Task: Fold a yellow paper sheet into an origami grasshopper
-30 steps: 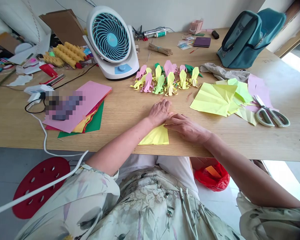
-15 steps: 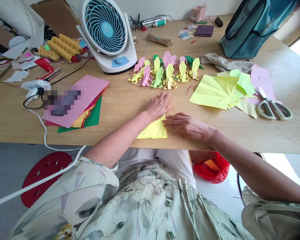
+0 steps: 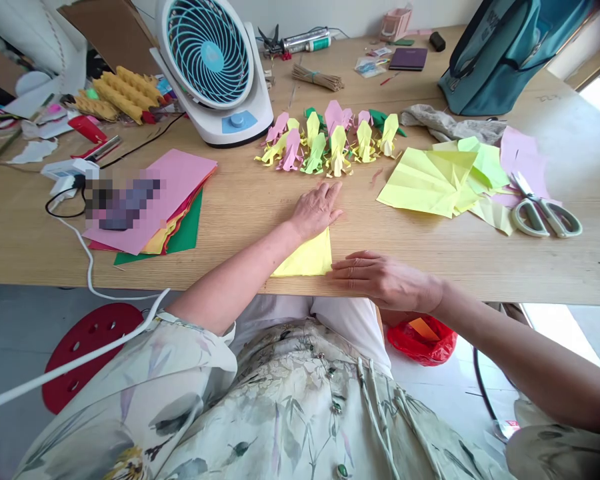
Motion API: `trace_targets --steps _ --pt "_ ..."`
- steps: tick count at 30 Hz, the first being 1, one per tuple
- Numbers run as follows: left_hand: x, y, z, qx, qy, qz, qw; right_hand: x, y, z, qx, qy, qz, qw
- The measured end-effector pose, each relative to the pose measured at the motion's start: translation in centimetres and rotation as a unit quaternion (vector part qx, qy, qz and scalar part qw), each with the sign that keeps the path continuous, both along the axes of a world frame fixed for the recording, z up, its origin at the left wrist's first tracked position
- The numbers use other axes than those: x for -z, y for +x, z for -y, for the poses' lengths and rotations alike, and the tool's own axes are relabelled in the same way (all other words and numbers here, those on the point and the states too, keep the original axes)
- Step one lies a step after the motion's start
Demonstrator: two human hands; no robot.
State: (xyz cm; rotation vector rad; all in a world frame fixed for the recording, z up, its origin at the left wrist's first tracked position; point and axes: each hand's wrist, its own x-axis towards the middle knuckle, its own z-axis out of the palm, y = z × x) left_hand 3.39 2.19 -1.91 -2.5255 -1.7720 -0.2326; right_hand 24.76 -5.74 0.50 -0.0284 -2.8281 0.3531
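A folded piece of yellow paper (image 3: 307, 257) lies near the table's front edge, its upper part covered by my left hand and forearm. My left hand (image 3: 316, 210) presses flat at the top of the paper, fingers stretched forward and thumb out to the right. At the paper's lower right corner is my right hand (image 3: 383, 279), its fingers extended and their tips at the edge. Beyond my hands stand several folded paper figures (image 3: 337, 150) in yellow, pink and green.
Creased yellow sheets (image 3: 425, 183) and scissors (image 3: 545, 207) lie to the right. A stack of coloured paper (image 3: 180, 173) rests on the left. Behind are a fan (image 3: 237, 120), a bundle of thin sticks (image 3: 317, 77) and a teal bag (image 3: 500, 67). A red plastic bag (image 3: 430, 350) sits below the table.
My right hand has slid down along the paper's right edge, toward me, to the lower corner. My left hand has stayed in place.
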Motion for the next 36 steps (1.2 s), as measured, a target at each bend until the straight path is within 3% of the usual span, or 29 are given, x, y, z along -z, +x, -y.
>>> trace_targets --steps 5,10,14,18,28,36 --pt "-0.3 0.2 0.1 0.005 0.024 -0.018 1.000 0.6 -2.0 0.5 0.132 0.022 -0.056 0.989" --pt "-1.7 0.7 1.0 0.073 0.018 -0.048 0.996 2.2 -2.6 1.7 0.164 0.041 -0.037 0.985" --pt "-2.3 0.4 3.6 0.037 0.015 -0.008 0.999 2.7 -2.4 2.2 0.175 0.044 -0.040 0.983" --pt "-1.7 0.2 5.5 0.041 0.053 -0.002 0.998 2.8 -2.5 2.3 0.178 0.057 -0.040 0.982" --pt "-0.9 1.6 0.8 -0.062 0.014 -0.013 0.998 3.2 -2.5 2.7 0.186 0.061 -0.044 0.980" --pt "-0.4 1.1 -1.2 -0.107 0.026 0.015 0.994 3.1 -2.5 2.8 0.185 0.055 -0.050 0.980"
